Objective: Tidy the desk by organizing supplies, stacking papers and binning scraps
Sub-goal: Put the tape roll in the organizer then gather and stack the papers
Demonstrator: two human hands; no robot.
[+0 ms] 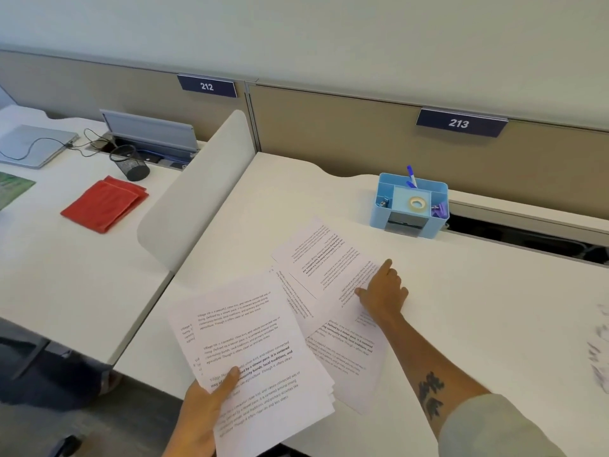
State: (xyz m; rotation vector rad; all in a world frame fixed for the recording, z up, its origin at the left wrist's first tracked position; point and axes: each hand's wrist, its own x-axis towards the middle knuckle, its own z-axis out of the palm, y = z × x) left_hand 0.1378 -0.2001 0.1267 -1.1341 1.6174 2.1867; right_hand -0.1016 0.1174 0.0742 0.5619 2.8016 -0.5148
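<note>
My left hand [206, 410] grips a stack of printed sheets [253, 351] at its near edge, thumb on top, held above the front of the white desk [478, 308]. More printed sheets [323, 258] lie spread on the desk to the right of the stack. My right hand [382, 293] rests on the top loose sheet, index finger stretched forward and thumb pointing left across the paper. A light blue desk organizer [412, 206] stands at the back of the desk with a blue pen, a tape roll and clips in it.
Crumpled paper scraps [601, 354] lie at the desk's right edge. A grey divider panel [194, 196] separates the neighbouring desk, which holds a red cloth [105, 204], a black mesh cup [130, 163] and a laptop [33, 145]. A cable trough opens behind the organizer.
</note>
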